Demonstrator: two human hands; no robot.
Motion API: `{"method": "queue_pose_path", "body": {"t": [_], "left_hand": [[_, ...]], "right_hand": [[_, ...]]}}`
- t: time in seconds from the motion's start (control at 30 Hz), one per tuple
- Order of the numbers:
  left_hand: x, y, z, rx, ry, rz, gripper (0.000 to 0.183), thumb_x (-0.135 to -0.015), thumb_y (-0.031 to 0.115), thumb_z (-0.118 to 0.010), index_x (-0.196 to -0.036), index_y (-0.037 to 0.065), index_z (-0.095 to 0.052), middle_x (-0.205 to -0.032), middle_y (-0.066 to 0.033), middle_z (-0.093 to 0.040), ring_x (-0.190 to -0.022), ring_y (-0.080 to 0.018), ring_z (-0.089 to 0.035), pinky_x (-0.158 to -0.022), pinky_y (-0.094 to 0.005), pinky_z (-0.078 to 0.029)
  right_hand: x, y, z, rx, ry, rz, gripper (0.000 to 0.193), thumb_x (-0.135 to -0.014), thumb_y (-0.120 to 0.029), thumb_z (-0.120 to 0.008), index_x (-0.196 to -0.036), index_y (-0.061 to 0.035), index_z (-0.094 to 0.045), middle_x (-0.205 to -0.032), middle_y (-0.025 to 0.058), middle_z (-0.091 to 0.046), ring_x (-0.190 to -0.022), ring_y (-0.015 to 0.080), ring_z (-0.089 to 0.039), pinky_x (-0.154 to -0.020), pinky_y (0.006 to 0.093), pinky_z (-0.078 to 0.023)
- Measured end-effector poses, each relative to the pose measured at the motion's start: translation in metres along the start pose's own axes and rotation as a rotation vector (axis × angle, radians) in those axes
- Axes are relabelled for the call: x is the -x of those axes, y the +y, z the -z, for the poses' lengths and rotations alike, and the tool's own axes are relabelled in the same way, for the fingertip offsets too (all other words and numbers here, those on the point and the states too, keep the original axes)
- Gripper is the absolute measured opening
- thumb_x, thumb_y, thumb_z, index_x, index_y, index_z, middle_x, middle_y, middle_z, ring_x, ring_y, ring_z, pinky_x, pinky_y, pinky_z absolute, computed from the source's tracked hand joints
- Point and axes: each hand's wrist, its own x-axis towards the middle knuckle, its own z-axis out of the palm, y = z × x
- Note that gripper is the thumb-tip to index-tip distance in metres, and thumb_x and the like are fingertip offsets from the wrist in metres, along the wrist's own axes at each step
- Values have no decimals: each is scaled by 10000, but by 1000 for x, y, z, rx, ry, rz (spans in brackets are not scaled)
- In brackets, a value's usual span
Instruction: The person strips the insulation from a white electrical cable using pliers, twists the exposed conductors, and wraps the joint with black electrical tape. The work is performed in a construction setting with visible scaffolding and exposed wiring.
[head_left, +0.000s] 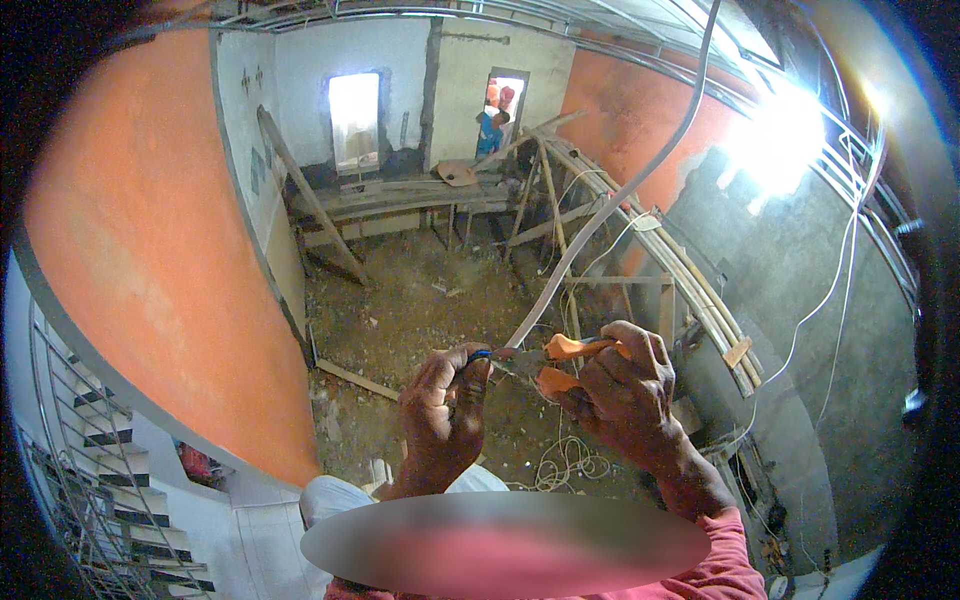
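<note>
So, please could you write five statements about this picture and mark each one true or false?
1. The right grip holds orange-handled pliers. True.
2. The left grip is empty. False: the left grip pinches a thin blue wire.
3. The large wall at left is green. False: this wall is orange.
4. Loops of pale cable appear lower in the picture than the pliers. True.
5. The bright light is at lower left. False: the light is at upper right.

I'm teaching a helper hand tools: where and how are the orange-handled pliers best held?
Take the pliers by both orange handles, probably from the person's right: the handles extend that way, into the right hand, while the metal head points left towards the blue wire.
</note>
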Motion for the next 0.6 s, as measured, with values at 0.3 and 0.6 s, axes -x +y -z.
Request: {"method": "queue_pose_path", "body": {"t": [0.3,0.6], "left_hand": [[3,-2,-2,18,42,-47,185,-939,146,-669,-1063,11,-696,-895,-53,-716,-835,-110,-659,-748,-277,-527],[5,7,-2,132,34,52,171,-938,137,-680,-1054,13,-706,-887,-51,-734,-798,-102,-650,-755,-262,-524]], "right_hand": [[0,-1,1,63,-43,-3,315,-610,-303,-824,-741,-106,-616,-777,32,-596,-981,293,-593,-799,439,-485],[1,5,0,66,-64,50,295,-666,-318,-825,-828,-124,-673,-844,29,-628,-970,284,-596,-782,430,-492]]}}
